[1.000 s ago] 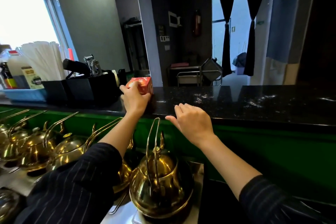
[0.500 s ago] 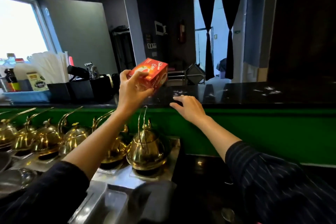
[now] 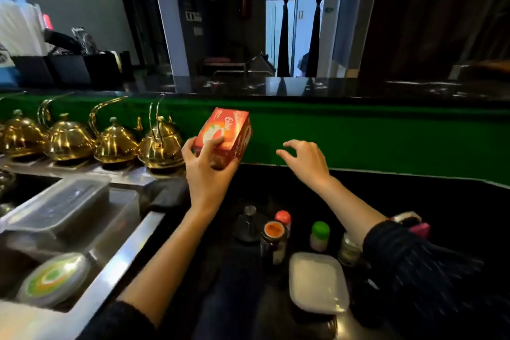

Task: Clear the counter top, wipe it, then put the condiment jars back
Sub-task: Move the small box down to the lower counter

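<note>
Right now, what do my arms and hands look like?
Your left hand and right hand are bare: no gloves, no rings or watch in sight. Forearms are uncovered. The right sleeve is dark with thin pale stripes and ends near the elbow; the left sleeve is dark too, its pattern too blurred to tell.

Kettles [image 3: 116, 143] stand in a row at mid-left, below the table [image 3: 303, 85] crossing the upper frame. Right of them, at centre, the left hand [image 3: 207, 171] holds a box [image 3: 229, 132]; the right hand [image 3: 306, 160] hangs further right. Jars [image 3: 273, 234] cluster at lower centre, a tray [image 3: 317, 281] just before them.
</note>
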Demonstrator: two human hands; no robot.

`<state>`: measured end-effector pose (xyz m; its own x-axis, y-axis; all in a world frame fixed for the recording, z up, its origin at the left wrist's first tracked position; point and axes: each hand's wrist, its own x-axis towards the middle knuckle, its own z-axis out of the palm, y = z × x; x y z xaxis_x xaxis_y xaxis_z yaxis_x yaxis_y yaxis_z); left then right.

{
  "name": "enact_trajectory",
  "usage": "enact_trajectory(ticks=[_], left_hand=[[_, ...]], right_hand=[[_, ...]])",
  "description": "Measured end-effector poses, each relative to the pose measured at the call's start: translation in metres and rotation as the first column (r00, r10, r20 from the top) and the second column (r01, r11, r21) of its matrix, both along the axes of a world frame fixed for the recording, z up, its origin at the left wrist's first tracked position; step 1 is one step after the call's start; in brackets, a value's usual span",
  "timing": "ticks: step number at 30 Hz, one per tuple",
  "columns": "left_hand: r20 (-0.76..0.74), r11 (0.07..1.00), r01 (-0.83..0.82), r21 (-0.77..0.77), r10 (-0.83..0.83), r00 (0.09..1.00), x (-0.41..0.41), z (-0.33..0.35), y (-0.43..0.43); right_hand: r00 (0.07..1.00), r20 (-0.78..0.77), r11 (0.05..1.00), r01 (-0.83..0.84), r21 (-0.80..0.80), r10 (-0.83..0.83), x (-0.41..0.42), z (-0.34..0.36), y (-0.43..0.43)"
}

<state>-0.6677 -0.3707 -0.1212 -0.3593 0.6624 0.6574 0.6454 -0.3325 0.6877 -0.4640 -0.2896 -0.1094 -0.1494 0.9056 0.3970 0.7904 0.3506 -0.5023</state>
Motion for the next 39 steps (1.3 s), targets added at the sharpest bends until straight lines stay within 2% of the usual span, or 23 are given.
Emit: enact_trajectory(ticks=[3, 6, 8, 10, 12, 19, 24, 25, 27, 29, 32, 35, 39], left_hand=[[0.027, 0.994, -0.047, -0.099, 0.050, 0.998, 0.019, -0.060, -0.049], [0.045, 0.966, -0.103, -0.236, 0.117, 0.992, 0.028, -0.110, -0.086], [0.027, 0.953, -0.071, -0.293, 0.083, 0.996, 0.029, -0.135, -0.101], [0.023, 0.919, -0.115, -0.376, 0.134, 0.991, 0.040, -0.155, -0.134], [-0.004, 0.912, -0.079, -0.402, 0.084, 0.996, 0.044, -0.171, -0.143], [-0.081, 0.827, -0.093, -0.555, 0.058, 0.995, 0.046, -0.194, -0.163], [-0.151, 0.708, -0.111, -0.697, 0.006, 0.988, 0.046, -0.198, -0.168], [-0.191, 0.708, -0.150, -0.690, 0.022, 0.981, 0.043, -0.193, -0.169], [-0.230, 0.777, -0.220, -0.590, 0.100, 0.968, 0.030, -0.173, -0.163], [-0.217, 0.863, -0.247, -0.441, 0.164, 0.962, 0.011, -0.143, -0.144], [-0.191, 0.911, -0.290, -0.292, 0.242, 0.951, -0.032, -0.095, -0.098], [-0.186, 0.913, -0.262, -0.313, 0.212, 0.959, -0.089, -0.062, -0.048], [-0.303, 0.850, -0.250, -0.463, 0.114, 0.946, -0.150, -0.050, 0.005]], right_hand=[[1.000, 0.002, 1.000, -0.017, -0.005, 0.017, 0.021, -0.045, -0.047], [0.993, 0.032, 0.993, -0.107, -0.053, 0.109, 0.023, -0.085, -0.083], [0.987, 0.055, 0.988, -0.146, -0.049, 0.149, 0.017, -0.110, -0.100], [0.966, 0.083, 0.968, -0.237, -0.079, 0.243, 0.017, -0.134, -0.126], [0.960, 0.098, 0.962, -0.251, -0.110, 0.262, 0.014, -0.149, -0.136], [0.954, 0.087, 0.958, -0.284, -0.038, 0.287, -0.006, -0.153, -0.138], [0.949, 0.081, 0.952, -0.307, 0.018, 0.304, -0.033, -0.145, -0.122], [0.943, 0.093, 0.946, -0.322, 0.029, 0.318, -0.040, -0.142, -0.116], [0.927, 0.132, 0.931, -0.360, 0.050, 0.352, -0.055, -0.136, -0.103], [0.907, 0.189, 0.917, -0.394, 0.059, 0.377, -0.072, -0.130, -0.085], [0.886, 0.252, 0.905, -0.419, 0.075, 0.389, -0.103, -0.120, -0.059], [0.878, 0.267, 0.897, -0.433, 0.089, 0.398, -0.139, -0.105, -0.036], [0.897, 0.243, 0.926, -0.377, -0.013, 0.369, -0.195, -0.090, -0.011]])
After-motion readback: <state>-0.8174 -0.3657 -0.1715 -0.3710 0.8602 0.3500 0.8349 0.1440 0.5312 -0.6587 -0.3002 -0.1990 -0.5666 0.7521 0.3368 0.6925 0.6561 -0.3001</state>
